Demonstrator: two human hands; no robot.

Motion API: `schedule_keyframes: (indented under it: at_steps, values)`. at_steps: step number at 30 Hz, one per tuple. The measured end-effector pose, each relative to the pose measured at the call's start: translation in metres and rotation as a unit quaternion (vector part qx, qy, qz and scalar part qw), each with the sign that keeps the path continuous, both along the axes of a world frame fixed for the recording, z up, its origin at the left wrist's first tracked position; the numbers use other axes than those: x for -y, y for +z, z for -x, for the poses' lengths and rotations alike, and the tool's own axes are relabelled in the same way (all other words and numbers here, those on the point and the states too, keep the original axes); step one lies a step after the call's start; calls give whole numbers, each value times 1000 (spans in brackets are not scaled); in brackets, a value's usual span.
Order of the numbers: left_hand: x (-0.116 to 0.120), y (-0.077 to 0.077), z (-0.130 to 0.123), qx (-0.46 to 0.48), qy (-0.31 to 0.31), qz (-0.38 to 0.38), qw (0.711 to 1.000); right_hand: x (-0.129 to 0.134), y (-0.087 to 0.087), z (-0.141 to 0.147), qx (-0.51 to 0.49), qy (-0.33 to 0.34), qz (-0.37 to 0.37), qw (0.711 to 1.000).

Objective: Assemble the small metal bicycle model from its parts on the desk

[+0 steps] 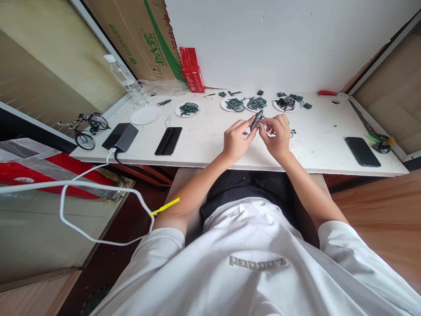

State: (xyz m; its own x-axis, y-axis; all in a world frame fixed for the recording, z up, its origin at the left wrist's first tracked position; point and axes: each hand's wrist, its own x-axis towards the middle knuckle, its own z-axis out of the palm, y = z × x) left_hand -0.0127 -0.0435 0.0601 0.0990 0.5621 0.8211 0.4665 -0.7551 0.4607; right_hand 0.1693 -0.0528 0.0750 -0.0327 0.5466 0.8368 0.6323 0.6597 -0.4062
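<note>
My left hand (238,138) pinches a small dark model bicycle wheel (257,119) between thumb and fingers, above the white table. The wheel is tilted and seen nearly edge-on. At its right side, my right hand (275,135) has thumb and fingertips closed on it; whatever else those fingertips hold is hidden. Just beyond the hands, several white plates carry loose model parts: green parts with a grey wheel (235,104), another such pile (257,103), and black parts (286,103). A thin dark part (293,132) shows on the table by my right hand.
To the left are a finished model bicycle (86,127), a grey charger box (120,137), a phone (168,141), a bare plate (146,115) and a bottle (128,81). A red box (192,70) stands behind. Another phone (362,151) lies right. A white cable (98,183) loops by my left arm.
</note>
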Motion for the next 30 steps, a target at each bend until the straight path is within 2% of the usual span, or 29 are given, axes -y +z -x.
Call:
schedule_keyframes:
  at_steps: [7, 11, 15, 19, 21, 23, 25, 28, 30]
  values:
    - [-8, -8, 3, -41, 28, -5, 999, 11, -2, 17, -122, 56, 84, 987]
    - [-13, -14, 5, -75, 47, -7, 996, 13, -3, 23, -202, 85, 167, 961]
    - [-18, -18, 10, -119, 66, -23, 990, 11, 0, 24, -288, 128, 269, 910]
    - [-22, -18, 13, -136, 64, -23, 988, 10, 10, 18, -343, 198, 410, 822]
    - [-21, -17, 12, -136, 58, -15, 989, 11, 14, 15, -347, 211, 443, 799]
    - [-18, -15, 11, -123, 58, -2, 991, 11, 15, 13, -334, 191, 422, 820]
    - [-14, -11, 8, -101, 56, 18, 993, 11, 12, 14, -297, 150, 356, 873]
    - [-7, -4, 5, -69, 41, 45, 996, 11, 3, 14, -192, 75, 204, 957]
    - [-2, 1, 4, -53, 27, 53, 997, 8, -2, 10, -99, 27, 97, 990]
